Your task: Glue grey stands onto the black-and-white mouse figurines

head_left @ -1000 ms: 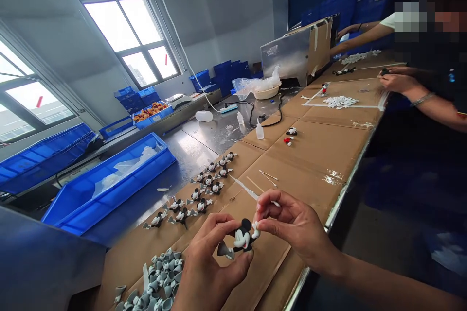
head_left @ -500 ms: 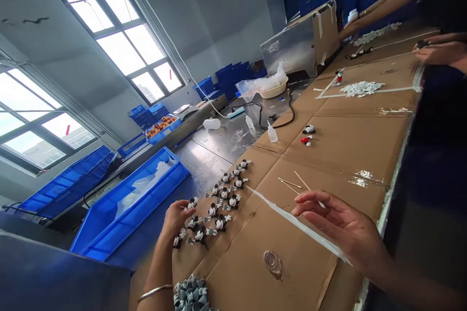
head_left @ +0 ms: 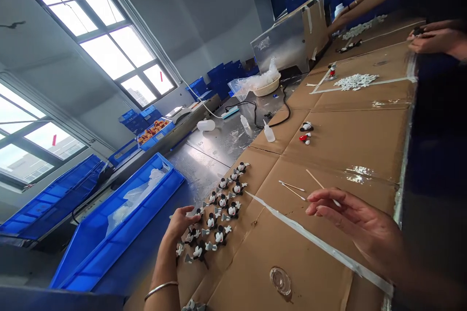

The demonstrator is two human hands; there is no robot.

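My left hand (head_left: pixel 182 225), a bangle on its wrist, reaches to the far left edge of a group of small black-and-white mouse figurines (head_left: pixel 219 235). Its thumb and fingers close around one mouse figurine (head_left: pixel 198 214), partly hidden by the fingers. Over the cardboard, my right hand (head_left: pixel 359 226) pinches a cotton swab (head_left: pixel 314 178) that slants up to the left. Two more cotton swabs (head_left: pixel 294 186) lie just left of that hand. Small grey parts sit among the figurines, and a pile of grey parts (head_left: pixel 193 306) is cut off by the lower edge.
A clear round blob (head_left: pixel 280 282) and white tape (head_left: pixel 321 245) mark the cardboard. Further back are a dropper bottle (head_left: pixel 269 132), a mouse head (head_left: pixel 306 127), a red body (head_left: pixel 304 138) and white parts (head_left: pixel 355 81). A blue crate (head_left: pixel 120 223) stands left. Co-workers' hands (head_left: pixel 432 41) work at right.
The camera view has shifted, and the grey pile has slid mostly out of the bottom. My left hand stays at the figurines' edge, its fingers further over one. The right hand still holds the swab.
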